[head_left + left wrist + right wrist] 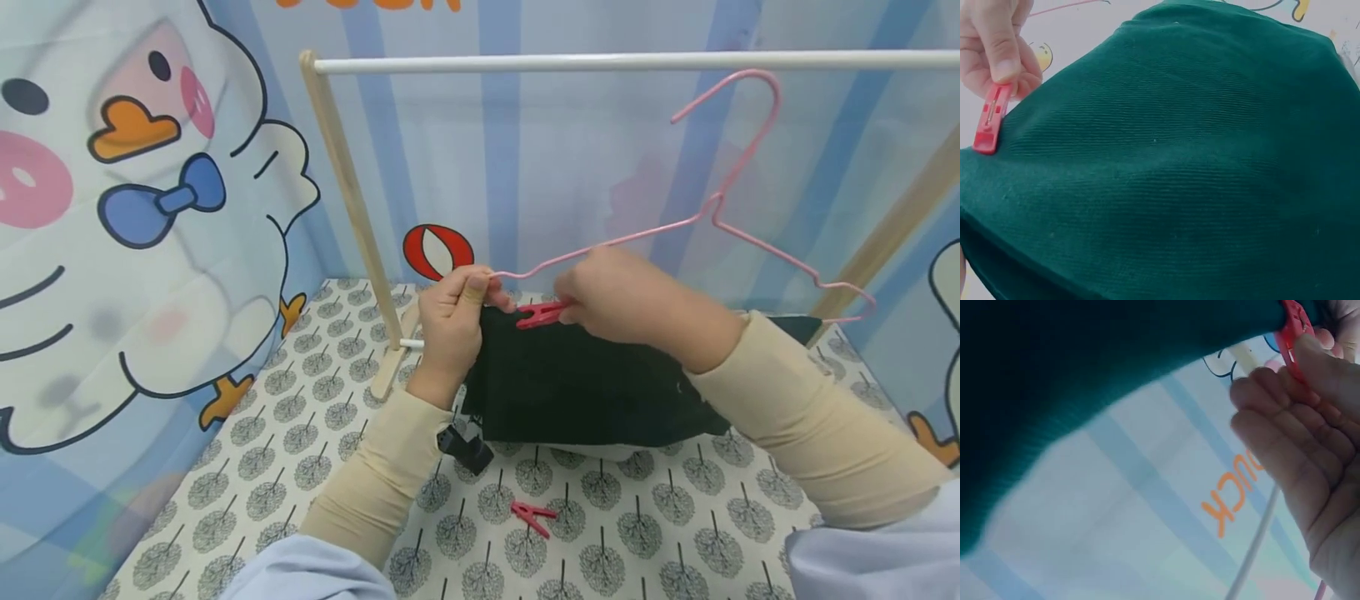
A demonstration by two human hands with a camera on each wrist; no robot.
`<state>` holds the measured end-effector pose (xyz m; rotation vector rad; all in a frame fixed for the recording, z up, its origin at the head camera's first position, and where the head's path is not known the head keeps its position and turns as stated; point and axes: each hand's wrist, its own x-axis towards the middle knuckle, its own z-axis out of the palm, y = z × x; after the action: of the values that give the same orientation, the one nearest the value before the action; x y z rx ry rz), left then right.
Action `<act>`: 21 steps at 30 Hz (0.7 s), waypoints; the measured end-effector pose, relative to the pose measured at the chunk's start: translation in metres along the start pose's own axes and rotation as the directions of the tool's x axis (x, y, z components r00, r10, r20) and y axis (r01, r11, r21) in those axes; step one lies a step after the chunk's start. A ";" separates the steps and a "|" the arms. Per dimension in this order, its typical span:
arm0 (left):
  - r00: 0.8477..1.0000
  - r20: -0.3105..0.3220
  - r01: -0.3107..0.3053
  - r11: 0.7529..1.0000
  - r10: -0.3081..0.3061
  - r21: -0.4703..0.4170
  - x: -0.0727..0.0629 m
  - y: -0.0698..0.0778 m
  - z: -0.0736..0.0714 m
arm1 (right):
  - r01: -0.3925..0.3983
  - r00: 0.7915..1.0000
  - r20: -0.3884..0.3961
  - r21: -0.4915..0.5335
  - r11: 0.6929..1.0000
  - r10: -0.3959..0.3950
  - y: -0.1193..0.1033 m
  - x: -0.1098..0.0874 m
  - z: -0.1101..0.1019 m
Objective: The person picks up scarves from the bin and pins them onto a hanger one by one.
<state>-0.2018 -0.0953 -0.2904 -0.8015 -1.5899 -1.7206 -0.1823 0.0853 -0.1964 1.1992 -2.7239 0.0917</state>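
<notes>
My left hand (pixel 453 321) pinches the left end of a pink wire hanger (pixel 652 233) together with the top corner of a dark green ribbed cloth (pixel 585 383). My right hand (pixel 615 292) holds a red clothespin (pixel 542 314) between thumb and fingers at the cloth's top edge, close to the left hand. In the left wrist view, the clothespin's tip (pixel 986 140) overlaps the edge of the fabric. The cloth hangs below the hanger; the right forearm hides part of it. The right wrist view shows the clothespin (pixel 1294 337) against the cloth's edge.
A second red clothespin (pixel 534 515) lies on the tree-patterned tablecloth (pixel 315 433) in front. Behind the hands stands a wooden rack (pixel 345 175) with a white rod (pixel 525 63) across the top. The hanger's hook is just below the rod in the head view.
</notes>
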 end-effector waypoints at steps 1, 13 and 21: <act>1.000 -0.006 0.002 1.000 -0.002 -0.004 0.000 -0.001 0.000 | 0.003 1.000 -0.016 0.011 1.000 -0.003 0.001 0.000 0.001; 0.996 -0.081 0.025 1.000 -0.025 -0.010 -0.002 -0.010 -0.006 | 0.011 0.935 -0.354 0.120 0.993 0.032 0.008 -0.026 0.027; 0.990 -0.139 0.007 0.998 -0.017 -0.068 0.003 0.000 -0.009 | 0.047 0.843 -0.495 0.459 0.887 0.212 -0.022 -0.071 0.090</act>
<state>-0.2042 -0.1040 -0.2886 -0.6886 -1.4523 -1.8066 -0.1297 0.1111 -0.2979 0.9448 -2.2981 0.9778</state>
